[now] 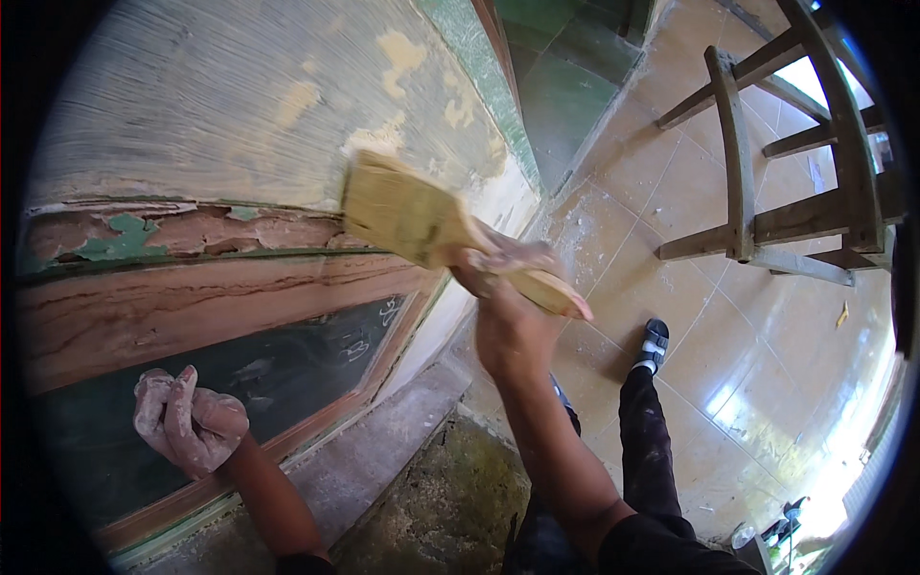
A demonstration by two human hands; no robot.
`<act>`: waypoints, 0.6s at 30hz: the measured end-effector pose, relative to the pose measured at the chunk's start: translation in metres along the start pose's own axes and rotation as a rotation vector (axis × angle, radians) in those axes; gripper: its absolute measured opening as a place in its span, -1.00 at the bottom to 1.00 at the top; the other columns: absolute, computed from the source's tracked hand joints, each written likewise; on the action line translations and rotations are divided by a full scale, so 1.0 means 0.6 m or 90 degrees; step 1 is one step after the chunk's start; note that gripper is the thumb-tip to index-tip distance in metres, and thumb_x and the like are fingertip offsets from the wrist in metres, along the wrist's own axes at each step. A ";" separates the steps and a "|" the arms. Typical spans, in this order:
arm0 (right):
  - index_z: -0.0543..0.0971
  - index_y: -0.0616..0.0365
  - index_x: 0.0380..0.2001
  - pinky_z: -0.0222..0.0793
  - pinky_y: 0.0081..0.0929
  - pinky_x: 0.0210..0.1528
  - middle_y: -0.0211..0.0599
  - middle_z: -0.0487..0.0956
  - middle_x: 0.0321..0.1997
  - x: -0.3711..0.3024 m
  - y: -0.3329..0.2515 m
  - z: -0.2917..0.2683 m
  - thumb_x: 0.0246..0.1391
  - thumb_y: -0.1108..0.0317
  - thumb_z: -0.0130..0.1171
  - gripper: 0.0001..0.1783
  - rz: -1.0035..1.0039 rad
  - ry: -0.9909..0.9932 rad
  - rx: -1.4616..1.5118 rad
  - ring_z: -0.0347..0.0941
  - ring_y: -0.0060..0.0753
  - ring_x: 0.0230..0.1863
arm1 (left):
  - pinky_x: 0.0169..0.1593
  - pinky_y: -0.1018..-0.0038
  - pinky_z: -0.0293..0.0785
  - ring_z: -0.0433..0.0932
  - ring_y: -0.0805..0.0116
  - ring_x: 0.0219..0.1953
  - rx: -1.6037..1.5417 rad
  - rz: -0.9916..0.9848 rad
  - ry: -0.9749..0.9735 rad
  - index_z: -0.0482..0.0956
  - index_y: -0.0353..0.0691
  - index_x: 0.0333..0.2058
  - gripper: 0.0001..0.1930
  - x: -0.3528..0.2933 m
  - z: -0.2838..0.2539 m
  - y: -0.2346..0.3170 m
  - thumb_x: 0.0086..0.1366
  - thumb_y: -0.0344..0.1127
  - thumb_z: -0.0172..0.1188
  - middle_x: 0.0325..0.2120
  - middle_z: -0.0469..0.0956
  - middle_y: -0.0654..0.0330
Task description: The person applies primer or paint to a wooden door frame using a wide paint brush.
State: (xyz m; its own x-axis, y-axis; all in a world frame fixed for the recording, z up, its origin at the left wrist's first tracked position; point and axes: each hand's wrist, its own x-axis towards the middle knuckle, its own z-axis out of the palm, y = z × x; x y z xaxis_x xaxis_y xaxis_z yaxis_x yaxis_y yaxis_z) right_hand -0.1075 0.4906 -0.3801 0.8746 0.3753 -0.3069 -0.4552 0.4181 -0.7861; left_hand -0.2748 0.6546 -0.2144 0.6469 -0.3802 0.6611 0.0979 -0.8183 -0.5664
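Note:
In my right hand [508,278] is a wide, flat paintbrush [402,206] with a pale yellow head, smeared by motion. My fingers wrap its handle, whose end sticks out toward the lower right. The brush head lies over the lower edge of the streaked, patchy wall [240,105]; whether it touches there I cannot tell. My left hand [192,422], coated in whitish powder, is closed with its fingers curled in front of a dark panel [297,369]. What those fingers hold, if anything, is hidden.
A worn wooden beam [192,297] with peeling green paint runs below the wall. At the right, a wooden frame with legs [743,163] stands on the tiled floor [613,220], which has white specks. My sandalled foot [654,340] is on the tiles beside a mossy ledge [441,489].

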 end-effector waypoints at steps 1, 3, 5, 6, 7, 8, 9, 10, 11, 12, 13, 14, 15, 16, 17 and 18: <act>0.33 0.22 -0.38 0.42 -0.22 -0.02 -0.06 0.46 -0.15 0.001 -0.002 0.008 -0.07 0.57 0.16 -0.79 -0.022 -0.041 -0.067 0.44 -0.22 -0.09 | -0.57 0.40 0.37 0.39 0.25 -0.54 -0.001 0.001 -0.003 0.49 -0.49 -0.47 -0.78 0.003 0.001 0.001 0.12 -0.51 -0.16 -0.47 0.34 -0.01; 0.35 0.22 -0.41 0.42 -0.27 -0.03 -0.07 0.47 -0.15 0.024 0.021 -0.015 -0.07 0.56 0.16 -0.81 -0.137 -0.057 -0.325 0.44 -0.23 -0.11 | -0.56 0.40 0.38 0.39 0.26 -0.54 0.000 0.001 -0.007 0.50 -0.49 -0.47 -0.77 0.013 0.006 0.005 0.11 -0.52 -0.17 -0.47 0.35 0.00; 0.37 0.24 -0.37 0.43 -0.29 -0.02 -0.08 0.47 -0.15 0.042 0.060 -0.037 -0.05 0.55 0.17 -0.81 -0.068 0.035 0.153 0.45 -0.29 -0.11 | -0.49 0.38 0.43 0.42 0.23 -0.53 -0.023 -0.031 0.013 0.52 -0.49 -0.47 -0.77 0.001 0.008 0.009 0.09 -0.53 -0.15 -0.47 0.39 -0.02; 0.35 0.22 -0.30 0.41 -0.25 0.02 -0.08 0.46 -0.13 0.027 0.043 -0.024 -0.03 0.57 0.13 -0.79 0.033 0.076 0.210 0.46 -0.28 -0.10 | -0.43 0.36 0.49 0.45 0.21 -0.53 -0.043 -0.059 0.016 0.54 -0.49 -0.48 -0.77 -0.010 -0.001 0.004 0.07 -0.53 -0.13 -0.48 0.42 -0.04; 0.35 0.22 -0.30 0.41 -0.25 0.02 -0.08 0.46 -0.13 0.017 0.024 -0.016 -0.03 0.57 0.13 -0.79 0.036 0.075 0.210 0.46 -0.28 -0.10 | -0.43 0.36 0.49 0.45 0.21 -0.53 -0.041 -0.059 0.014 0.54 -0.49 -0.48 -0.77 -0.009 -0.004 0.004 0.07 -0.53 -0.13 -0.48 0.42 -0.04; 0.34 0.21 -0.29 0.41 -0.22 0.03 -0.07 0.46 -0.12 0.008 0.008 -0.007 -0.02 0.58 0.11 -0.79 0.045 0.076 0.242 0.46 -0.25 -0.09 | -0.43 0.36 0.48 0.44 0.22 -0.53 -0.028 -0.061 0.002 0.54 -0.49 -0.48 -0.77 -0.006 -0.007 0.005 0.08 -0.54 -0.13 -0.48 0.42 -0.03; 0.33 0.19 -0.29 0.41 -0.19 0.04 -0.07 0.46 -0.12 -0.001 -0.013 0.003 -0.01 0.59 0.09 -0.78 0.051 0.078 0.273 0.46 -0.22 -0.08 | -0.44 0.36 0.47 0.44 0.23 -0.53 -0.017 -0.065 -0.007 0.54 -0.49 -0.48 -0.77 -0.004 -0.008 0.008 0.09 -0.54 -0.14 -0.49 0.42 -0.02; 0.31 0.17 -0.30 0.42 -0.18 0.02 -0.08 0.46 -0.13 -0.010 -0.043 0.022 -0.02 0.61 0.09 -0.77 0.051 0.064 0.317 0.46 -0.16 -0.09 | -0.44 0.36 0.47 0.44 0.23 -0.53 -0.016 -0.065 -0.006 0.54 -0.49 -0.48 -0.77 -0.002 -0.009 0.009 0.09 -0.54 -0.14 -0.49 0.42 -0.02; 0.31 0.17 -0.30 0.42 -0.18 0.02 -0.08 0.46 -0.13 -0.013 -0.037 0.032 -0.02 0.61 0.09 -0.77 0.051 0.063 0.318 0.46 -0.16 -0.09 | -0.44 0.36 0.47 0.44 0.23 -0.53 -0.004 -0.068 -0.008 0.54 -0.48 -0.48 -0.78 0.000 -0.010 0.009 0.08 -0.55 -0.13 -0.50 0.41 0.00; 0.31 0.18 -0.31 0.43 -0.18 0.01 -0.09 0.46 -0.13 -0.010 -0.032 0.037 -0.02 0.62 0.09 -0.78 0.012 0.035 0.229 0.46 -0.18 -0.09 | -0.44 0.36 0.46 0.44 0.23 -0.53 0.005 -0.073 -0.004 0.54 -0.47 -0.49 -0.78 0.005 -0.008 0.012 0.08 -0.55 -0.13 -0.50 0.41 0.01; 0.31 0.18 -0.33 0.44 -0.19 0.00 -0.10 0.46 -0.14 -0.004 -0.021 0.037 -0.02 0.62 0.09 -0.79 -0.028 0.010 0.140 0.46 -0.21 -0.10 | -0.44 0.36 0.46 0.44 0.23 -0.53 0.003 -0.075 0.001 0.54 -0.47 -0.49 -0.78 0.008 -0.005 0.014 0.08 -0.55 -0.13 -0.50 0.41 0.01; 0.32 0.17 -0.37 0.44 -0.18 0.00 -0.11 0.46 -0.16 0.008 0.005 0.029 -0.02 0.61 0.08 -0.81 -0.034 0.000 0.079 0.46 -0.23 -0.11 | -0.49 0.37 0.43 0.41 0.25 -0.54 0.014 -0.064 -0.021 0.53 -0.46 -0.47 -0.78 0.011 -0.004 0.017 0.12 -0.53 -0.13 -0.48 0.39 0.02; 0.32 0.17 -0.37 0.44 -0.18 0.00 -0.11 0.46 -0.16 0.012 0.032 0.017 -0.02 0.61 0.08 -0.81 -0.036 -0.001 0.082 0.46 -0.23 -0.11 | -0.53 0.38 0.40 0.39 0.26 -0.55 0.030 -0.048 -0.048 0.51 -0.45 -0.45 -0.79 0.014 -0.006 0.016 0.16 -0.50 -0.13 -0.47 0.37 0.02; 0.32 0.18 -0.38 0.44 -0.20 0.00 -0.11 0.46 -0.16 0.015 0.046 0.002 -0.01 0.60 0.08 -0.83 -0.052 0.013 0.091 0.46 -0.25 -0.11 | -0.53 0.38 0.40 0.39 0.26 -0.55 0.031 -0.047 -0.043 0.51 -0.45 -0.45 -0.79 0.015 -0.004 0.016 0.16 -0.50 -0.13 -0.47 0.37 0.02; 0.33 0.18 -0.38 0.44 -0.22 0.00 -0.11 0.46 -0.16 0.017 0.059 -0.017 -0.01 0.59 0.08 -0.84 -0.068 0.028 0.100 0.45 -0.27 -0.11 | -0.53 0.37 0.39 0.39 0.26 -0.56 0.010 -0.060 -0.039 0.52 -0.45 -0.46 -0.79 0.014 0.000 0.019 0.16 -0.51 -0.13 -0.47 0.37 0.02; 0.33 0.18 -0.37 0.44 -0.25 0.00 -0.13 0.46 -0.17 0.007 0.031 -0.011 -0.01 0.60 0.07 -0.84 -0.008 0.064 0.155 0.46 -0.24 -0.12 | -0.53 0.37 0.39 0.39 0.26 -0.56 -0.007 -0.070 -0.043 0.52 -0.44 -0.47 -0.79 0.013 -0.005 0.016 0.16 -0.51 -0.13 -0.48 0.38 0.03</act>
State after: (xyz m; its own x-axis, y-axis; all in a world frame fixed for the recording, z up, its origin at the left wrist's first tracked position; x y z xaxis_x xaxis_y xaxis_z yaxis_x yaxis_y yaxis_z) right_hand -0.1111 0.4945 -0.3992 0.8870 0.2901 -0.3594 -0.4605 0.6140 -0.6411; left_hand -0.2711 0.6426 -0.2135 0.6826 -0.2577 0.6839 0.1628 -0.8587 -0.4860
